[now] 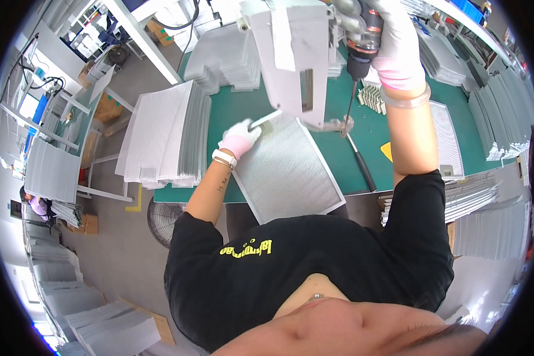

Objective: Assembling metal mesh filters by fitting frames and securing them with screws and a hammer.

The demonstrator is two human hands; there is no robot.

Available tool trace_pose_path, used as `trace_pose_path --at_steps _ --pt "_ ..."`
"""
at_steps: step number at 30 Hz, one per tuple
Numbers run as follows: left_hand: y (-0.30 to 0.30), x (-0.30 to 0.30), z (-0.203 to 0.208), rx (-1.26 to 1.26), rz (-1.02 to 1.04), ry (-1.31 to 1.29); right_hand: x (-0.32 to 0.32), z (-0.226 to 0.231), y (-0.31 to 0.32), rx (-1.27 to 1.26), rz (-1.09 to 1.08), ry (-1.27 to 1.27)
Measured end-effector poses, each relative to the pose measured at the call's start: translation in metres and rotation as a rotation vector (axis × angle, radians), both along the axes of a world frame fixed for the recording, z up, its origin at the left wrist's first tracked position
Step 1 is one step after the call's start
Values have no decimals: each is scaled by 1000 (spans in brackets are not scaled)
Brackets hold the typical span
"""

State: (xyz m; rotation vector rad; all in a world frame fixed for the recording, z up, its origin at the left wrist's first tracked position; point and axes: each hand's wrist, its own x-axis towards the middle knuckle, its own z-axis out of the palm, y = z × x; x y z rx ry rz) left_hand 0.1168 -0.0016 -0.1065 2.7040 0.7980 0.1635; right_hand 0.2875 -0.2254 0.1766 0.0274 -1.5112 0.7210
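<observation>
My left hand point(241, 138), in a white and pink glove, is closed on the upper left corner of a silver framed mesh panel point(288, 169). The panel slants from the green table towards my body. My raised right hand point(397, 44), gloved too, grips a black and red power screwdriver point(362, 50). Its long bit points down to a small metal fitting point(343, 125) at the foot of a grey machine point(296, 59). That machine hides part of the panel's far edge. What exactly the bit tip touches is too blurred to tell.
A black-handled tool point(365, 172) lies on the green table point(338, 160) right of the panel. Small metal pieces point(371, 99) sit farther back. Stacks of mesh panels point(166, 130) stand at the left, with more sheets point(498, 118) at the right. A floor fan point(165, 222) is below.
</observation>
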Motion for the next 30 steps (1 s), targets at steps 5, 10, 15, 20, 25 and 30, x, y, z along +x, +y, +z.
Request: trace_pose_path --at_steps 5,10,15,20,25,30 --pt "-79 -13 91 313 -292 -655 -39 6 -28 -508 -931 291" --pt "-170 -63 87 204 -512 -700 -27 -16 -7 -65 27 156" --pt "-183 -69 86 49 -511 -675 -23 -42 -2 4 32 95" --pt "-182 -76 87 -85 -568 -614 -72 -33 -30 -360 -283 253" --pt "-185 -71 92 4 -616 -695 -85 -26 -55 -654 -755 309" --pt "-183 -72 81 -37 -596 -727 -36 -70 0 -11 97 206"
